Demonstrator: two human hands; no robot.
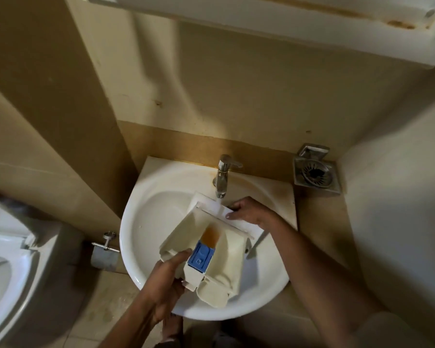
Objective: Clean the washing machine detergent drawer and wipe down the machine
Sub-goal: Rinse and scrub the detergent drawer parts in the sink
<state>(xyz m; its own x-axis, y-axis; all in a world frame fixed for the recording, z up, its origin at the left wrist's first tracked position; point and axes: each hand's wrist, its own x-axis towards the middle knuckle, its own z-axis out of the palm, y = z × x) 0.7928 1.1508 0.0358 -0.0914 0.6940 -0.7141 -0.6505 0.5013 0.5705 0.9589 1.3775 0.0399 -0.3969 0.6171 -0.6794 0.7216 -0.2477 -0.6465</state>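
Head view, notes.
A: Detergent drawer (211,247) over sink (146,222), under tap (222,177). Left hand (168,280) grips its near end, right hand (249,209) its front panel.
B: Brown residue in 1 compartment. Tilt so water flushes it out.

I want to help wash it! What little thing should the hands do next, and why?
Probably tip the detergent drawer so the brownish water in its middle pocket pours into the sink. The left hand holds the near end, the right hand the front panel, and the tap runs onto that panel, so the dirty pool hasn't drained yet.
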